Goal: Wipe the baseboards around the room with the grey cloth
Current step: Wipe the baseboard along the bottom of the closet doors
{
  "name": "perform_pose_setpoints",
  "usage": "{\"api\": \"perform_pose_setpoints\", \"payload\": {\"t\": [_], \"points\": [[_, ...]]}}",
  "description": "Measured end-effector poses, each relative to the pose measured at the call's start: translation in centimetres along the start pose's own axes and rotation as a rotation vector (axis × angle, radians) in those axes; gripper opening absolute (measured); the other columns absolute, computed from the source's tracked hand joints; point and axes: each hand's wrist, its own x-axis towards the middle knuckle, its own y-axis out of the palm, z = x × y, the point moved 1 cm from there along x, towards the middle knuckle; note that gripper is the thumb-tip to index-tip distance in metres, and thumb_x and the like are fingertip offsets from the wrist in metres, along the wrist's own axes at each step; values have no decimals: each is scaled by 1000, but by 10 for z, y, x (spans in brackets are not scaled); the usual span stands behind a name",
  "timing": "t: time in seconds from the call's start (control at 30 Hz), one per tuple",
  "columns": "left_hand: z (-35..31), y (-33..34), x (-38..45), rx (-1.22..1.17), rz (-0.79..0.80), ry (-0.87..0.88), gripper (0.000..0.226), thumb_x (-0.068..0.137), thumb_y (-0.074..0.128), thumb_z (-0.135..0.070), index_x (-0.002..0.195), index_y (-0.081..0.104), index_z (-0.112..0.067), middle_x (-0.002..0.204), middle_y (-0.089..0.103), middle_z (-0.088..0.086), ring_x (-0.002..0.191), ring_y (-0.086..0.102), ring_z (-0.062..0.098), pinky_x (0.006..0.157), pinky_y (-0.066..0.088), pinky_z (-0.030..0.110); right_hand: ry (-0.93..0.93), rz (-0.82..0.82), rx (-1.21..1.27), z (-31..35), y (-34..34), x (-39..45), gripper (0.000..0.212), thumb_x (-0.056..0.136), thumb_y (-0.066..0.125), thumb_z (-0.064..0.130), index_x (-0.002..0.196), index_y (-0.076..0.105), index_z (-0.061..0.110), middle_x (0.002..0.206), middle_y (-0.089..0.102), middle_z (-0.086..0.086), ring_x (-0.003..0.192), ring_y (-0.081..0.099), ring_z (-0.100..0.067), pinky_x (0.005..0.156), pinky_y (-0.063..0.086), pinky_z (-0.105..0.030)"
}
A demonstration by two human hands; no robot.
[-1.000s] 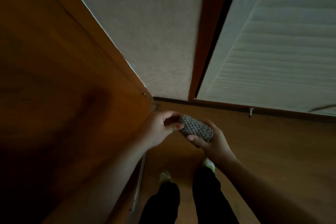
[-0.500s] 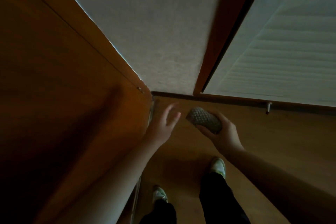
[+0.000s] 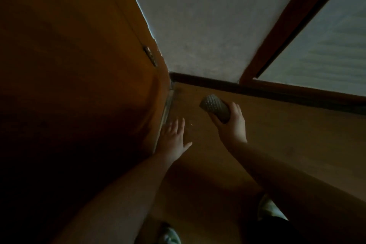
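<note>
Right hand (image 3: 232,125) grips bunched grey cloth (image 3: 215,107), fingers curled round its lower end; the rest of the cloth pokes out up-left past the fingertips, above the floor (image 3: 277,134), near the dark baseboard (image 3: 208,80) but apart from it. Left hand (image 3: 172,140) open, fingers spread and straight, holding nothing, beside the wooden door (image 3: 79,65) edge. Dim light.

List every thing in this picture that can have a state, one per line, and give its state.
grey cloth: bunched up, held off the floor, not on the baseboard.
right hand: grips the cloth.
left hand: fingers spread, holding nothing, low beside the wooden door.
wooden door: stands at the left; hinge visible.
baseboard: dark, untouched.
</note>
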Motion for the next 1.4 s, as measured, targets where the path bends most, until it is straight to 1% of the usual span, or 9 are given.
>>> {"api": "perform_pose_setpoints", "payload": {"t": [0.1, 0.27, 0.37, 0.5, 0.8, 0.97, 1.1, 1.27, 1.4], "points": [[9, 38, 41, -15, 17, -16, 102, 92, 48, -68, 158, -12, -18, 168, -6, 8, 154, 3, 30, 122, 8, 45, 17, 2, -13, -40, 35, 29, 49, 85, 72, 28, 129, 52, 17, 115, 49, 10, 105, 50, -3, 81, 43, -10], [30, 92, 81, -4, 145, 38, 135, 75, 73, -67, 156, -21, -14, 165, -22, 8, 153, -6, 33, 122, 8, 51, -76, 58, -113, -88, 90, 73, 52, 83, 75, 32, 129, 55, 18, 120, 57, 0, 104, 53, -8, 85, 41, -19], [48, 110, 104, 23, 42, 107, 145, 67, 77, -71, 155, -21, -13, 162, -28, 7, 153, -10, 32, 122, 7, 50, -97, -21, -89, -99, 118, 98, 54, 84, 75, 30, 132, 54, 17, 122, 56, -4, 108, 55, -15, 88, 42, -22], [61, 117, 123, 46, -37, 179, 153, 59, 74, -80, 154, -25, -12, 160, -35, 7, 151, -17, 32, 123, 3, 49, -67, -12, -56, -96, 154, 123, 57, 85, 72, 22, 138, 49, 15, 133, 50, -9, 118, 53, -23, 95, 40, -25], [55, 107, 130, -4, -79, 132, 144, 68, 76, -69, 154, -23, -10, 159, -36, 6, 153, -13, 29, 125, 6, 45, -46, 49, 3, -73, 203, 154, 54, 84, 74, 25, 131, 51, 12, 127, 57, -7, 117, 56, -22, 100, 48, -37], [46, 103, 130, 16, -33, 64, 143, 69, 81, -60, 153, -23, -9, 159, -35, 7, 152, -17, 29, 125, 6, 45, -16, 105, 8, -68, 232, 173, 44, 84, 71, 17, 125, 56, 13, 123, 58, -7, 111, 56, -21, 91, 45, -28], [39, 96, 130, 61, 6, 17, 141, 71, 81, -58, 153, -23, -7, 159, -35, 9, 151, -17, 31, 125, 5, 47, 22, 55, -77, -64, 250, 189, 40, 86, 64, 10, 124, 56, 12, 125, 55, -9, 114, 54, -28, 95, 45, -36], [27, 81, 125, 112, 85, -56, 136, 77, 79, -53, 152, -22, -3, 159, -33, 12, 151, -17, 31, 122, -2, 44, 205, 30, -68, -61, 255, 187, 49, 87, 67, 20, 129, 46, 9, 133, 50, -11, 124, 49, -29, 103, 43, -40], [28, 86, 125, 128, 65, -53, 141, 73, 80, -57, 153, -23, -5, 158, -36, 12, 151, -18, 31, 122, -2, 44, 198, 21, -57, -69, 241, 186, 49, 85, 70, 23, 126, 47, 8, 130, 51, -12, 122, 49, -29, 102, 45, -42]]}}
